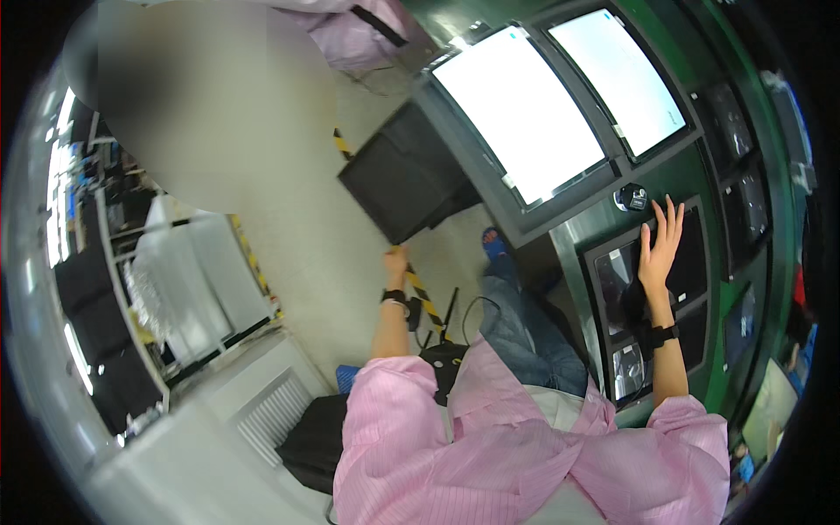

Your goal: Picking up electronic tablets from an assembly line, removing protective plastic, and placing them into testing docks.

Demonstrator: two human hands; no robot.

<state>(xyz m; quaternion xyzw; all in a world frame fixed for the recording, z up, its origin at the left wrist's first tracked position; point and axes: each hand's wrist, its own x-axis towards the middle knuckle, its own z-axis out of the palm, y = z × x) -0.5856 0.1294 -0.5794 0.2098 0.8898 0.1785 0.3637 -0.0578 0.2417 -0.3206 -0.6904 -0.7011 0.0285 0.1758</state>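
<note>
Head view, looking down along the body; person in a pink striped smock, seated or leaning at a green machine console [700, 188].

Left hand [395, 261]: arm stretched out toward the floor side, closed on the lower corner of a dark flat panel [407, 175] that leans near the console's left edge. Exact grip is small in the picture; fingers appear wrapped on the panel's edge. A yellow-black hazard stripe [426, 302] runs on the floor just below the wrist.

Right hand [660, 245]: held wide, fingers spread, empty, palm over a dark recessed tray [696, 262] on the console's sloped face. Whether the fingertips touch the tray surface cannot be told. A small round knob [631, 197] sits just above the fingertips; two bright screens [525, 114] lie further up.

Judgement: the step in hand looks like steadying the panel with the left while the right braces or feels at the tray. The next move would call for a firmer two-handed hold on the panel, since one corner grip gives poor control.
</note>
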